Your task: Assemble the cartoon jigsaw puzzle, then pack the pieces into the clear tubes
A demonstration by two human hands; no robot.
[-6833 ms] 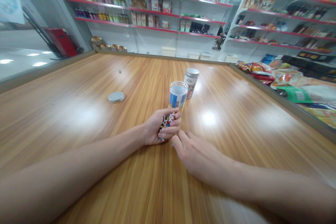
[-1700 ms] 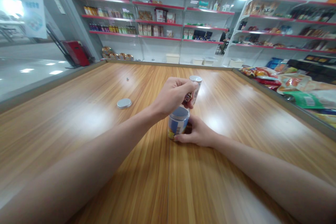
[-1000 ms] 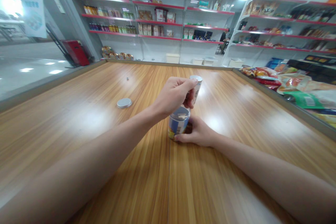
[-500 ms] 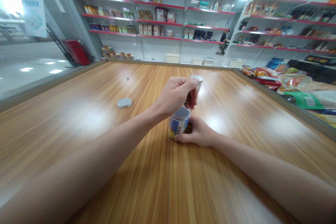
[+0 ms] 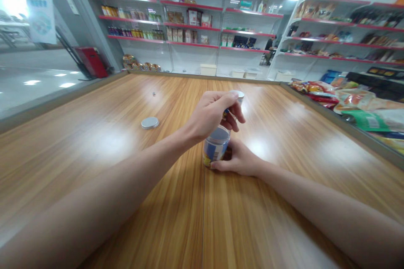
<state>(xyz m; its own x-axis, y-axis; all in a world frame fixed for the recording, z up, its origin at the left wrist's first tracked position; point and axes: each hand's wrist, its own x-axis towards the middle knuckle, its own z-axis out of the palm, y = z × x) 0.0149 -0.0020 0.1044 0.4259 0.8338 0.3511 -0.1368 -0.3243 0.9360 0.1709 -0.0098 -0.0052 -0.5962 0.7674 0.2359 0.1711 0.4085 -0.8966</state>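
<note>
My right hand [image 5: 241,159] wraps round the lower right side of an open jar [image 5: 215,149] with a blue, white and yellow label, upright on the table. Right above its mouth hovers my left hand [image 5: 214,109], palm down with bent fingers. A bit of blue and yellow shows under that palm; what it belongs to is hidden. Just beyond the left thumb appears a silver round top [image 5: 239,95], mostly covered by the hand. A flat silver lid [image 5: 150,123] lies on the table to the left.
The wooden table [image 5: 176,214] has a raised dark edge. A tiny object [image 5: 153,93] rests toward its far left. Snack packets [image 5: 356,101] are heaped beyond the right edge. Stocked shelves [image 5: 189,25] stand behind, and a red cart [image 5: 92,62] is at the left.
The fingers of my left hand have spread and stretched out to the right over the jar. My right hand and the jar have stayed in place.
</note>
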